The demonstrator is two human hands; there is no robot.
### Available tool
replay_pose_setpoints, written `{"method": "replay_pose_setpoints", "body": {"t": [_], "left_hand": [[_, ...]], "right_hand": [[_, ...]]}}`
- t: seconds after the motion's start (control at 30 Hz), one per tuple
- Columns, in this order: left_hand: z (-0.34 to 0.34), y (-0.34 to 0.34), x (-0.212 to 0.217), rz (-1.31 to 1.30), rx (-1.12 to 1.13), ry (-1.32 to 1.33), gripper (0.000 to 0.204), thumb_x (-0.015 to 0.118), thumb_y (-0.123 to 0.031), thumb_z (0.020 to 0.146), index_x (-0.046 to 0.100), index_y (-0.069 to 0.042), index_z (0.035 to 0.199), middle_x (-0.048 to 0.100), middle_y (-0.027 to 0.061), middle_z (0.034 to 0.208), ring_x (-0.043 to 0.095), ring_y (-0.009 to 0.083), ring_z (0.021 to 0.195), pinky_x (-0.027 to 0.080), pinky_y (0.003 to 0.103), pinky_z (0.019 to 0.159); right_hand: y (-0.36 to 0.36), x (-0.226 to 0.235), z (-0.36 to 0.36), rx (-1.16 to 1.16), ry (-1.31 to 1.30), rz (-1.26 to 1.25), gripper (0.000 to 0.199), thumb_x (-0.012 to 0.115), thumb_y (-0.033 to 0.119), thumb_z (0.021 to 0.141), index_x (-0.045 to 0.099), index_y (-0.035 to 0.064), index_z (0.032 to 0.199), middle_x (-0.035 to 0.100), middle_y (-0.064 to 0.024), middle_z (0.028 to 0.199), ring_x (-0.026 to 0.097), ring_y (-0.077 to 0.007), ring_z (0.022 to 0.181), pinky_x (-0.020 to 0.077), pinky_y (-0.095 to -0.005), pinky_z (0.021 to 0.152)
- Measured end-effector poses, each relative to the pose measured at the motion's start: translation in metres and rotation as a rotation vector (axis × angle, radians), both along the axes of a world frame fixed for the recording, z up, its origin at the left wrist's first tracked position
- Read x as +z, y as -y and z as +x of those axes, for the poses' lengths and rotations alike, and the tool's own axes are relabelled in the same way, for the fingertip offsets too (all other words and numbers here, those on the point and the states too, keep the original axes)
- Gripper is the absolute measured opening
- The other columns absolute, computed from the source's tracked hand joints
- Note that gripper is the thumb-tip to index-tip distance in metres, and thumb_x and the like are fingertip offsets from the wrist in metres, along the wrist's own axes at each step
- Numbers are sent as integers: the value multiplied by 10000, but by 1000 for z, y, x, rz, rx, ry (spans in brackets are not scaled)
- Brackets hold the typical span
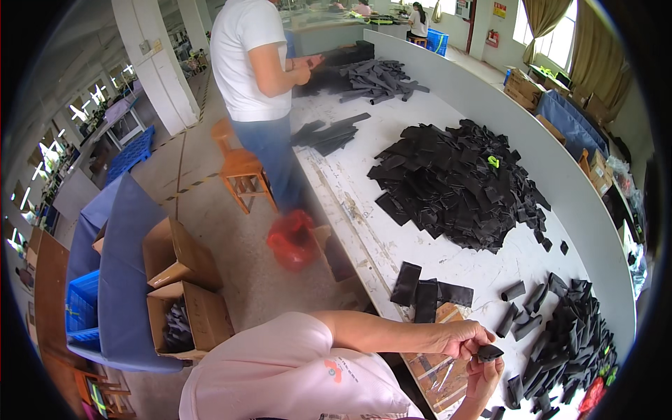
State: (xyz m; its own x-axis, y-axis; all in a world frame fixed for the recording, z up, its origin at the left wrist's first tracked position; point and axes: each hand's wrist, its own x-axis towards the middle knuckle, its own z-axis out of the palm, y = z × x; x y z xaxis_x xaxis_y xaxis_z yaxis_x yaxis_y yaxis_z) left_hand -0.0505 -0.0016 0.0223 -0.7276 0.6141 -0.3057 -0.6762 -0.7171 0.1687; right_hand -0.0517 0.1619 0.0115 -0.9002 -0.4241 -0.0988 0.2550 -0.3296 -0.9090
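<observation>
Above the table's near edge, my left hand [465,339] pinches one side of a small black fabric tube [489,353], its end spread open. Below it my right hand [483,381] grips the same tube from the other side. Beyond my left forearm lie several flat black fabric pieces [426,299], partly over a brown patterned board [442,388]. To the right of my hands is a heap of rolled black fabric tubes [570,343], with some loose ones near it. The fingertips behind the tube are partly hidden.
A large pile of flat black pieces [455,182] covers the white table's [336,189] middle. At the far end a person in a white shirt [252,63] handles black strips [378,78]. Cardboard boxes [199,318], a wooden stool [245,164] and a red bag [290,241] stand left.
</observation>
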Motion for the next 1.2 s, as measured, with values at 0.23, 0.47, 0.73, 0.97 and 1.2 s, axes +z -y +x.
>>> {"method": "replay_pose_setpoints", "body": {"t": [0.23,0.47,0.73,0.97,1.2], "left_hand": [[-7,1,-1,99,-32,119,177,566,-51,753,470,-73,900,481,-7,665,326,9,404,181,142,345],[-5,-11,-14,157,-146,62,129,566,-71,767,485,-64,867,472,-18,658,312,9,407,171,141,339],[-11,-3,-10,23,-254,152,81,564,-85,787,563,-85,868,490,-41,610,314,10,392,218,154,350],[-35,13,31,331,-142,140,142,414,-44,833,517,54,826,525,30,610,339,14,352,235,145,339],[0,7,-12,60,-160,-7,132,508,-63,833,522,-18,957,537,9,687,328,10,380,237,145,348]], "right_hand": [[2,1,1,-60,77,-14,155,597,214,810,569,76,874,507,21,663,432,-65,521,333,-194,450],[-3,-1,18,-226,111,-26,152,592,203,811,562,69,877,495,23,657,425,-70,524,326,-200,452],[8,32,35,-269,183,227,243,588,215,797,542,9,917,512,-5,709,486,-85,593,408,-217,484],[25,69,3,-245,18,310,245,535,222,829,529,1,722,482,-5,652,438,-74,568,357,-194,511],[7,19,19,-161,134,140,300,535,316,857,544,33,757,458,21,640,419,-48,576,353,-161,509]]}}
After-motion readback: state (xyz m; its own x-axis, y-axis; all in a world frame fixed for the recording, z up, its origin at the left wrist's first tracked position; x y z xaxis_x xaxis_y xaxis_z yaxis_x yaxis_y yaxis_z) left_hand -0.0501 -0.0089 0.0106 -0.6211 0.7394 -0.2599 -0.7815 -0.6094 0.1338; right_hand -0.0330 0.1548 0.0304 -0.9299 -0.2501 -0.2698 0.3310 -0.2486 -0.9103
